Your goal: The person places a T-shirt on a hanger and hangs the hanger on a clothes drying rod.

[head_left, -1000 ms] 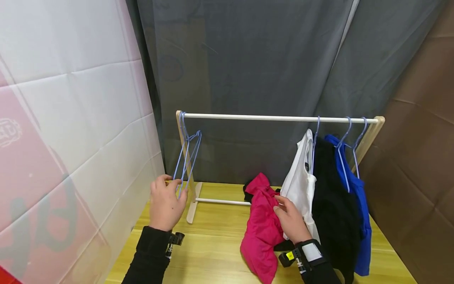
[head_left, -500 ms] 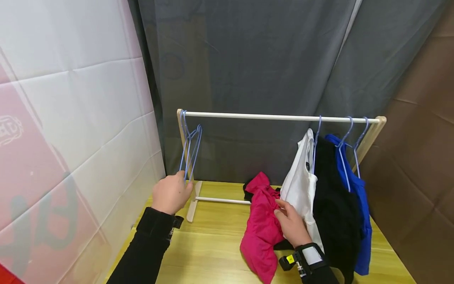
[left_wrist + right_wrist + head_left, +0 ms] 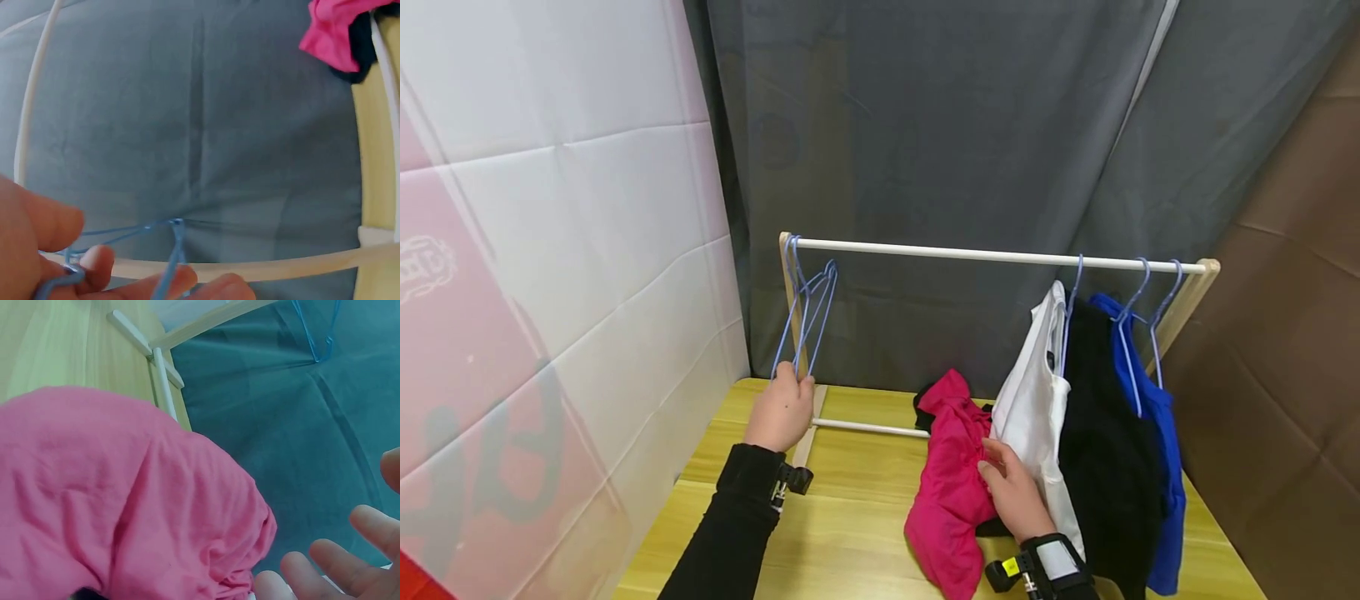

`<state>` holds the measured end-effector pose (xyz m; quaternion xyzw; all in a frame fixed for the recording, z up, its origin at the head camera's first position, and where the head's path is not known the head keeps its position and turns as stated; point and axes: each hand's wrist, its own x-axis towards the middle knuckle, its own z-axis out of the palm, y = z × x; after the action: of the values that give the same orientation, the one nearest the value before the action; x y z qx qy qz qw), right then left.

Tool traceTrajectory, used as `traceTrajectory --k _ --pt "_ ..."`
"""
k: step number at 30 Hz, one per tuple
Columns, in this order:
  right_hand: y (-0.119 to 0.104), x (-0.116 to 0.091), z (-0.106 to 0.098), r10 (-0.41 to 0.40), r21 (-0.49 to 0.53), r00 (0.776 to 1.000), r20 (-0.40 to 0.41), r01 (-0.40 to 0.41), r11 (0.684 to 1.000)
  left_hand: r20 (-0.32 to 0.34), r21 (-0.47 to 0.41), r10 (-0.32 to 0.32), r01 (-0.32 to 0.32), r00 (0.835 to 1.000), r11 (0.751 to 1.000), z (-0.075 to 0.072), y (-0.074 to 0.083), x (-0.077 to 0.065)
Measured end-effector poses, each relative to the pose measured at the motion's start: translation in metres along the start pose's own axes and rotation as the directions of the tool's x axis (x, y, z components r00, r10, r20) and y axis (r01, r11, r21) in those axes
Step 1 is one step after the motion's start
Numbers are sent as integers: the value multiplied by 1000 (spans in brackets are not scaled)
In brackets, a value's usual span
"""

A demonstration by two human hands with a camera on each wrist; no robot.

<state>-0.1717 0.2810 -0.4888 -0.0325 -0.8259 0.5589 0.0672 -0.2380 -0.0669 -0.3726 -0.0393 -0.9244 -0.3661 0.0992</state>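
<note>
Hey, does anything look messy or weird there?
Yes, the pink cloth lies crumpled in a heap, with something black poking out from behind it. That looks odd beside the white garment and blue garment, which hang from the rack. I see nothing spilled.

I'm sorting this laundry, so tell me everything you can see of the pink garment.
The pink garment is plain, soft-looking fabric, bunched and creased, narrower at its far end. It is off the hangers, lying heaped on the wooden table and hiding part of the rack's white lower bar. Black cloth shows behind it. The right hand is close beside it; contact is unclear. Sleeves or neckline can't be made out.
</note>
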Motion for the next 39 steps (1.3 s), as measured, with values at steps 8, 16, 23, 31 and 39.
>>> traceTrajectory --k 8,16,23,31,39 --pt "5 0 3 67 101 997 28 -69 992 9 -176 20 -18 1000 984 16 -10 0" --pt "3 -1 10 70 101 997 13 -71 992 -82 -298 69 -91 994 950 18 -19 -7" --pt "10 4 28 18 73 1000 -25 -16 997 -120 -354 126 -160 985 921 25 -22 -21" --pt "21 28 71 -150 -97 989 -5 149 984 -74 -345 179 -193 981 918 51 -27 -37" --pt "14 60 108 -319 -409 930 182 366 836 -13 -352 199 -190 980 916 85 -28 -49"
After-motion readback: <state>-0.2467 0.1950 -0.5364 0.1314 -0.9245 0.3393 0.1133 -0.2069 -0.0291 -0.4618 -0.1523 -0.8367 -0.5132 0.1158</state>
